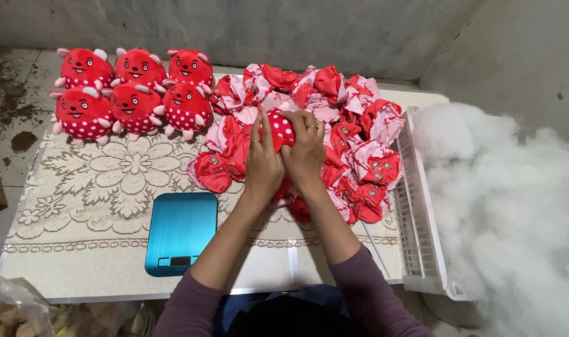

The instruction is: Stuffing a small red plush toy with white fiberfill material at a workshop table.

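Purple sleeves come up from six o'clock, ours, and we follow them to the middle of the table [109, 274], where both hands meet. Our left hand [263, 163] and our right hand [304, 153] press side by side, fingers curled shut around one red toy skin with white dots [281, 128]; it sits pinched between the two palms, its dotted top poking out above the fingertips. At about eight o'clock from the hands, near us, lies a teal kitchen scale [179, 232] on the bare table edge, just touching the hem of a cream lace cloth [103, 181] that covers most of the tabletop. At three o'clock a white plastic tray [422, 249] stands on edge along the table's side, and beyond it a big mound of white stuffing fibre [509, 206] spills toward four o'clock. Around and behind our hands, from nine round to two o'clock, a heap of limp red and pink unstuffed skins [353, 125] lies piled on the lace. Farthest out, at ten to eleven o'clock, six plump finished red plush toys [134, 90] stand in two rows of three, faces toward us, close against the grey wall [297, 25].
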